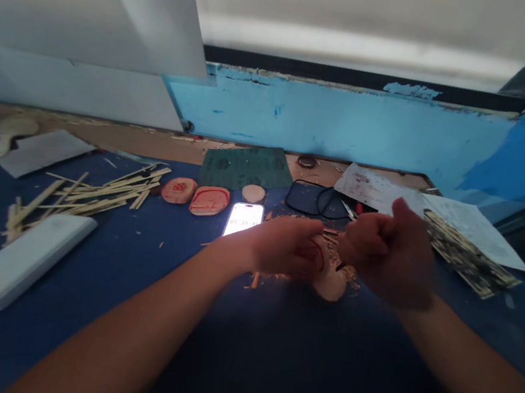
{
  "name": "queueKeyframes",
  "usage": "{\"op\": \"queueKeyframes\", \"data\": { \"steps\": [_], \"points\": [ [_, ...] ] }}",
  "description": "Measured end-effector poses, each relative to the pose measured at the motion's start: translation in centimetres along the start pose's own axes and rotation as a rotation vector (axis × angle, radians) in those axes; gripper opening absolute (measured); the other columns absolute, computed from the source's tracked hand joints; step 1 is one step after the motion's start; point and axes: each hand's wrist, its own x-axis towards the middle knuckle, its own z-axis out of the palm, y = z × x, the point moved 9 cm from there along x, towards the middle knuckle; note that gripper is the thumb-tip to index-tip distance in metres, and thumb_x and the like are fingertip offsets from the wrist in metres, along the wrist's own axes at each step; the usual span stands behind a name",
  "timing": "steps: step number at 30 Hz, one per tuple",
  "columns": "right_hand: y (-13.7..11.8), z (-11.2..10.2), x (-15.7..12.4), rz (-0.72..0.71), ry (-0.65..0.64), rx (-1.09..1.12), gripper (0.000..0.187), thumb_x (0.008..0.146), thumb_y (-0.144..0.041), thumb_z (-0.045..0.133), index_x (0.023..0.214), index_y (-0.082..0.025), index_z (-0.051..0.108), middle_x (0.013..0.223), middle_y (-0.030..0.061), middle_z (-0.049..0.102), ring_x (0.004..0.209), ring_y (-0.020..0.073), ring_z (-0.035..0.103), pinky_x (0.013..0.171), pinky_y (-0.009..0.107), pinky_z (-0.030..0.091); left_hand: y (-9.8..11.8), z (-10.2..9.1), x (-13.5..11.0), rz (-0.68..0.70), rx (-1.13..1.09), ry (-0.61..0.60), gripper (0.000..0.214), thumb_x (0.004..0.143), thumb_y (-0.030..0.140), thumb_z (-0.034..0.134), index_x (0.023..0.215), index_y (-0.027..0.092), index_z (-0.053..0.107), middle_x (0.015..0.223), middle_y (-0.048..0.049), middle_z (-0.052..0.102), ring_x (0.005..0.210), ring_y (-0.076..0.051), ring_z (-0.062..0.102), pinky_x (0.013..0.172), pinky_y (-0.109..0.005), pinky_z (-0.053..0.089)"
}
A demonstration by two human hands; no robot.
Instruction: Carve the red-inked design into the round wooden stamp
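My left hand (291, 248) is closed around a small round wooden disc (322, 256) with a red line on it, just left of the middle of the work area. Close by on its right, my right hand (383, 248) is curled into a fist, thumb up. A short dark tip (341, 266) pokes out below that fist toward the disc; the rest of this thin tool is hidden in the fingers. Under the hands lies a pale wooden disc (331, 286) among wood shavings (255, 280).
Behind are a lit phone (245, 215), two red-marked wooden pieces (179, 190), a plain disc (253, 193), green sandpaper (247, 167), a black cord (310, 198) and a pointed metal blade (347, 209). Wooden sticks (110, 193) and a white device (17, 262) lie left; dark-stained sticks (468, 256) lie right.
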Motion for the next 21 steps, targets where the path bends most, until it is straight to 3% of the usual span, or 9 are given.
{"op": "queueKeyframes", "data": {
  "steps": [4,14,21],
  "points": [
    [-0.9,0.5,0.4,-0.114,0.11,0.024,0.07,0.094,-0.062,0.058,0.044,-0.021,0.031,0.047,-0.005,0.016,0.041,0.0094,0.018,0.043,0.031,0.015,0.2,0.3,0.0,0.037,-0.057,-0.021,0.024,0.083,0.022,0.071,0.102,0.023,0.056,0.097,0.0006,0.076,0.085,-0.017,0.072,0.066,-0.025,0.046],
    [0.0,-0.9,0.4,-0.102,0.329,-0.044,0.066,0.092,-0.061,0.061,0.044,-0.023,0.035,0.045,-0.0056,0.02,0.039,0.0092,0.021,0.041,0.031,0.015,0.5,0.0,0.0,0.059,0.006,-0.009,0.023,0.085,0.023,0.072,0.102,0.023,0.056,0.098,-0.0011,0.074,0.085,-0.018,0.07,0.066,-0.027,0.044],
    [-0.1,-1.2,0.2,-0.116,0.399,-0.058,0.064,0.096,-0.056,0.057,0.045,-0.023,0.038,0.047,-0.0047,0.02,0.039,0.01,0.022,0.042,0.032,0.014,0.4,0.0,0.0,0.064,0.042,0.004,0.024,0.085,0.028,0.071,0.104,0.023,0.056,0.102,-0.0021,0.074,0.087,-0.02,0.07,0.066,-0.027,0.046]
  ]
}}
